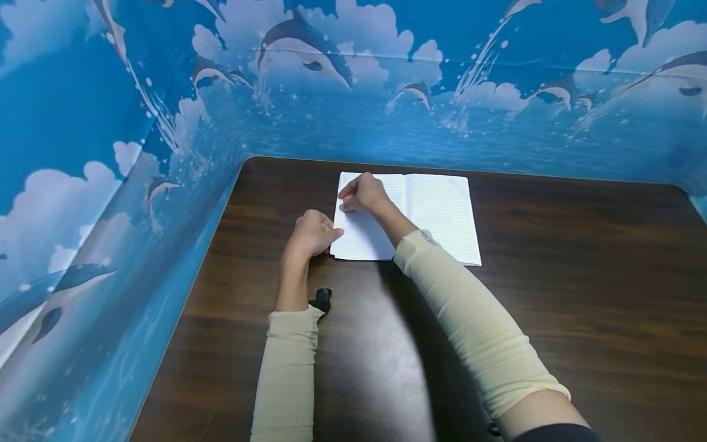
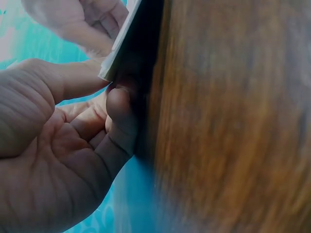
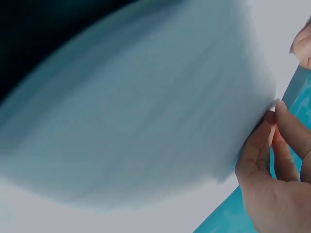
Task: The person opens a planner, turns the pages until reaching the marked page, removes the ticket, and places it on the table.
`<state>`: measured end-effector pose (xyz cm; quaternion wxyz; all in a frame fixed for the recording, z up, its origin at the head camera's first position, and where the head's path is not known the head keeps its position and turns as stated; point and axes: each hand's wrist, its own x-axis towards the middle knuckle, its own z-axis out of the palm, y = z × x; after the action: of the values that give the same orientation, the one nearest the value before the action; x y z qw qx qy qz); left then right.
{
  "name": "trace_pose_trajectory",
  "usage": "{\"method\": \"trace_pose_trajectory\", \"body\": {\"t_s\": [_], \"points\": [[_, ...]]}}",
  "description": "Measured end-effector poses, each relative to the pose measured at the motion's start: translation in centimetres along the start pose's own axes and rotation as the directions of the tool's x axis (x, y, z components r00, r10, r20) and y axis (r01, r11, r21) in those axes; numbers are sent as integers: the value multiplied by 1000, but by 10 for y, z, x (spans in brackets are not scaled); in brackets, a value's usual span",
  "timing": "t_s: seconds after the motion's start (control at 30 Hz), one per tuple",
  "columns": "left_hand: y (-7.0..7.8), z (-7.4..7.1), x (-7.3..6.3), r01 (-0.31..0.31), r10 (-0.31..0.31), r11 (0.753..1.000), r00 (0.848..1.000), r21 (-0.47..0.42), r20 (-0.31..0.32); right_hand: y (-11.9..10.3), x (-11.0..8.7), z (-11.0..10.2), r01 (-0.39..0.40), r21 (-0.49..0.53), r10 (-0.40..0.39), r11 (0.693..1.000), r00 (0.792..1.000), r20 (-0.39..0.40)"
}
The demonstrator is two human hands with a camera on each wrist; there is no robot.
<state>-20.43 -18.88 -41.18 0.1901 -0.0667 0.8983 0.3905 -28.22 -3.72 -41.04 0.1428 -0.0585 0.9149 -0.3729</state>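
An open notebook (image 1: 440, 215) with ruled white pages lies near the table's far edge. My left hand (image 1: 312, 233) is at the left edge of its left page (image 1: 364, 238). In the left wrist view, that thumb is on top of the notebook's edge (image 2: 108, 72) and the index finger is curled beneath it. My right hand (image 1: 363, 193) reaches across the left page, farther up the same edge. Its thumb and index fingertips meet at the paper's edge in the right wrist view, where my right hand (image 3: 274, 170) pinches the page.
The dark wooden table (image 1: 580, 294) extends to the right and toward me. A blue dolphin-print backdrop (image 1: 353, 116) borders its far and left sides. Pale sleeves cover both forearms, and a small black device (image 1: 321, 299) sits at the left wrist.
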Motion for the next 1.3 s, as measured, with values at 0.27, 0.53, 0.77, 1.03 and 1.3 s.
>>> {"method": "trace_pose_trajectory", "body": {"t_s": [0.27,0.53,0.77,1.03,1.3], "points": [[-9,6,-1,48,-47,998,999,32,-13,37,-10,-23,20,-40,-19,999,1000,13],[-8,6,-4,50,-50,998,999,32,1,102,-20,-69,-37,-22,35,999,996,-82],[-8,5,-2,19,-19,999,1000,33,2,148,-38,-101,-135,8,133,991,963,-234],[-7,2,0,21,-21,999,1000,35,17,166,-54,-119,-168,-35,155,985,960,-235],[-3,2,0,3,-4,999,1000,34,25,166,-57,-125,-205,-188,171,961,968,-183]]}}
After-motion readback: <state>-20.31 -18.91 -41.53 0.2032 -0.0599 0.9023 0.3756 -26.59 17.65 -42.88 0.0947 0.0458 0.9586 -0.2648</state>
